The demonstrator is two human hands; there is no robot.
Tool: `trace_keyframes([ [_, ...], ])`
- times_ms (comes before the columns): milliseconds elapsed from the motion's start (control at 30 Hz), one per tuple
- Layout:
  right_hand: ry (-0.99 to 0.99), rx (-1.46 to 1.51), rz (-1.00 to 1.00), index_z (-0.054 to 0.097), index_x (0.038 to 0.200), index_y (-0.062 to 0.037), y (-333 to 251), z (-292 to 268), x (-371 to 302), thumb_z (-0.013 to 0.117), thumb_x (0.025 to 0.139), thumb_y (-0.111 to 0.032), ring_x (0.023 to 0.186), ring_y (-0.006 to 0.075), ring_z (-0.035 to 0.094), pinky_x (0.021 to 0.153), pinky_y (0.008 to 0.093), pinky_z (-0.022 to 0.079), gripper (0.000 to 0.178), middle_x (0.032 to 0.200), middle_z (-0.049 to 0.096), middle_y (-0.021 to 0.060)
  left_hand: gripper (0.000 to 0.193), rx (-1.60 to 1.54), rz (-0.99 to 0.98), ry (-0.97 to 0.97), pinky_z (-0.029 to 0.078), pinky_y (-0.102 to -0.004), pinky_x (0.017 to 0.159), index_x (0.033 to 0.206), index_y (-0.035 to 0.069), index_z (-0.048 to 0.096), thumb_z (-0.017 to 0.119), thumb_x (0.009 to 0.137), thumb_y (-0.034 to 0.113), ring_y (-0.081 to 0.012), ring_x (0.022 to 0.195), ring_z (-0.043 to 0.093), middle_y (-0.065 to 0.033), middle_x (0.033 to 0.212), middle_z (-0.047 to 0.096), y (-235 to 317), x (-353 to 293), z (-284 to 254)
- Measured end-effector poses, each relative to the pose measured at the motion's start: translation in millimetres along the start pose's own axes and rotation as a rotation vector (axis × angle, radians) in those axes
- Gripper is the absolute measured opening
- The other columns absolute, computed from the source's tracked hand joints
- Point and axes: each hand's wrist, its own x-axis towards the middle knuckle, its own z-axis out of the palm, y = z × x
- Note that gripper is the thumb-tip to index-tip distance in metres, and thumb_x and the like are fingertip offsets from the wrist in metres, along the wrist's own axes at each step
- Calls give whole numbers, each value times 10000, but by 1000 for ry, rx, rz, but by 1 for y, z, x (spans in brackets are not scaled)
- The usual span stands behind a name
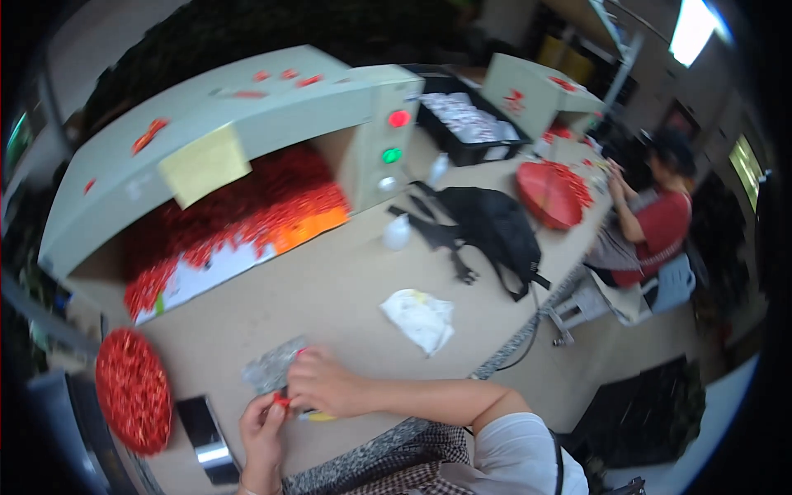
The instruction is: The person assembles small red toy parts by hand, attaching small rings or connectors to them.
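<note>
Left hand: I see on my far view that the left hand pinches a small red piece between thumb and finger.
Right hand: the right hand is just beside it, the fingers bent; I cannot tell whether they are closed on something, because the back of the hand hides the inside.
Red piece: it is at the left fingertips, above the near part of the table.
Under the hands: a greyish sheet lies just beyond them, and a yellow thing shows partly below the right hand.
Left side: I find a dark flat device near the left hand, and beside it a round red tray filled with red pieces.
Grey machine: the arched housing stands farther back, with many red bits in its opening, a yellow paper on its front, and red, green and white buttons.
Middle of table: a white cloth, a small white bottle and a black bag lie or stand apart from the hands.
Far right: I see a co-worker seated near a red dish.
</note>
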Motion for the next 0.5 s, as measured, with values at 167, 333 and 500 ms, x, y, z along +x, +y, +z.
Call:
trace_keyframes([
  [167, 69, -3, -7, 493, 744, -85, -1, -1, -8, 572, 763, -192, 859, 238, 446, 856, 404, 287, 135, 805, 448, 52, 252, 23, 55, -59, 462, -247, 684, 1059, -1, 531, 594, 842, 111, -137, 749, 556, -79, 905, 594, -17, 3, -11],
  [333, 118, -2, -93, 490, 775, -67, -1, 3, -8, 552, 782, -189, 884, 243, 434, 898, 417, 264, 137, 815, 447, 57, 290, 208, 70, -11, 448, -287, 792, 1096, -15, 505, 540, 900, 196, -159, 906, 539, -84, 1010, 556, -18, 4, -13],
  [500, 173, 5, -125, 478, 753, -67, -2, 1, -8, 555, 762, -166, 869, 241, 431, 883, 407, 269, 126, 795, 438, 57, 298, 275, 73, 80, 446, -283, 771, 1085, -17, 531, 546, 895, 212, -160, 895, 531, -93, 1024, 553, 1, -2, 12],
])
